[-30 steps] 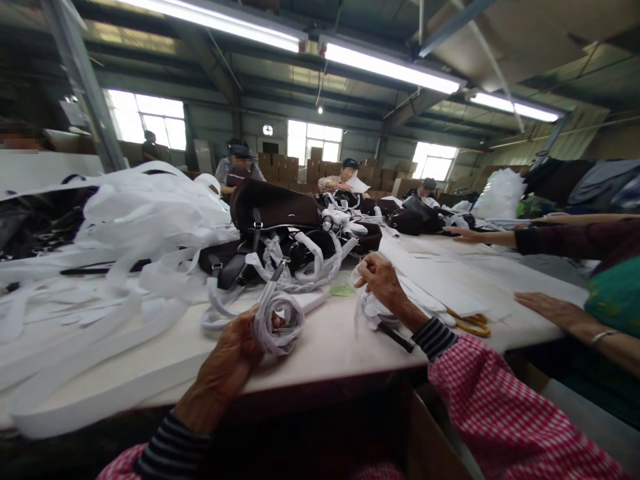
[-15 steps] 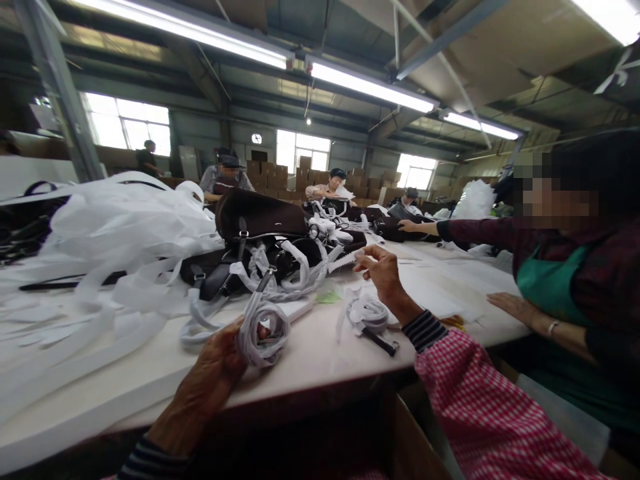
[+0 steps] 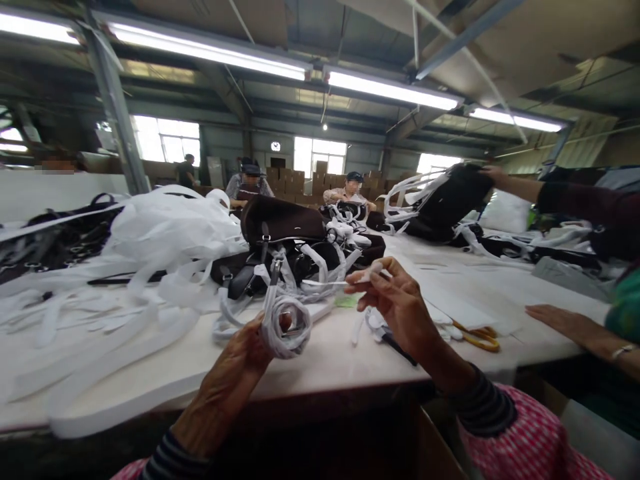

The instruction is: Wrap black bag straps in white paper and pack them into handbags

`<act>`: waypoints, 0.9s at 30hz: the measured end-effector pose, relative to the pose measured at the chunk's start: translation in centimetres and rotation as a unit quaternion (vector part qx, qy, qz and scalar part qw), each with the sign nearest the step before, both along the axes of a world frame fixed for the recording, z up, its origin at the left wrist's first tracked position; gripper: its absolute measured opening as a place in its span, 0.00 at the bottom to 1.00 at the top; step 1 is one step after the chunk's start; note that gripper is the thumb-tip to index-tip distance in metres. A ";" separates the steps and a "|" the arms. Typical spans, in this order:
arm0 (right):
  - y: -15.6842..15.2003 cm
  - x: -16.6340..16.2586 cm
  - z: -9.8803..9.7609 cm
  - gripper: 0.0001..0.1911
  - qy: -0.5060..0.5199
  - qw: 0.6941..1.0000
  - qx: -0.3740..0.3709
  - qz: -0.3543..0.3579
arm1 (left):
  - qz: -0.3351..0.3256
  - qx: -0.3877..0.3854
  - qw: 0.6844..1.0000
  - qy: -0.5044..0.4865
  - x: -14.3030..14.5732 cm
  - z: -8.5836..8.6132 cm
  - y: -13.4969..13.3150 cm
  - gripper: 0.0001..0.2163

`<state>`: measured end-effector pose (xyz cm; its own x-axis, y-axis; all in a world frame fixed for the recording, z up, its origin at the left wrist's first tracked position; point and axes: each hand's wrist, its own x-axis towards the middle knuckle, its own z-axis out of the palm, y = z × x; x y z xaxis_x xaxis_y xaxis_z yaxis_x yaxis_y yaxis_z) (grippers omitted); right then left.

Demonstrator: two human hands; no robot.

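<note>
My left hand (image 3: 227,380) grips a coiled strap (image 3: 303,327) covered in whitish wrapping, above the table's front edge. The strap's dark end with a metal fitting (image 3: 277,267) sticks up from the coil. To the right of it, my right hand (image 3: 400,307) is closed in a pinch on a thin white strip (image 3: 325,285), which stretches left toward the coil. Whether the strip touches the coil I cannot tell. Below my right hand, a second wrapped strap coil (image 3: 374,323) lies on the table, partly hidden by the hand.
Dark bags (image 3: 283,223) with wrapped straps are piled mid-table. A heap of white strips (image 3: 170,223) spreads at left. Yellow-handled scissors (image 3: 485,339) lie at right. A co-worker's hand (image 3: 555,323) rests on the table; their other arm holds up a black bag (image 3: 443,207).
The camera view has swung left. My right hand has drawn nearer, its strip now more level. The co-worker at right has lifted a black bag off the table.
</note>
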<state>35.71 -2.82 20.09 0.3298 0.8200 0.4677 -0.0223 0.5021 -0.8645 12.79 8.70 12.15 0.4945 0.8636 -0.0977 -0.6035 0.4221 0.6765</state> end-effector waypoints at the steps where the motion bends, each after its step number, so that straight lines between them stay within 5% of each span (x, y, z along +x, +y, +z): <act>1: -0.9 -0.9 -0.3 0.13 -0.011 1.000 -0.002 0.015 | -0.001 -0.005 1.000 -0.004 -0.1 0.1 -0.2 0.13; 7: -4.8 -3.6 -2.1 0.07 -0.096 0.993 -0.027 0.069 | -0.007 -0.010 1.000 0.000 -0.8 0.9 -1.5 0.13; 14: -5.8 -4.2 -3.3 0.10 -0.154 0.983 -0.014 0.101 | -0.016 0.010 1.000 0.008 -0.9 2.1 -3.2 0.10; 23: -7.9 -3.9 -4.5 0.10 -0.324 0.936 -0.114 0.073 | -0.014 0.009 0.999 0.030 -0.8 1.3 -3.3 0.10; 27: -7.6 -3.9 -5.3 0.08 -0.368 0.925 -0.057 0.072 | -0.047 0.038 0.997 0.049 -0.5 0.8 -3.4 0.07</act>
<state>31.77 -10.46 14.82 -0.1602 0.8890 0.4290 0.5344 0.4435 -0.7195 12.33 5.32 12.97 0.5648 0.8207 -0.0864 -0.4928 0.4194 0.7624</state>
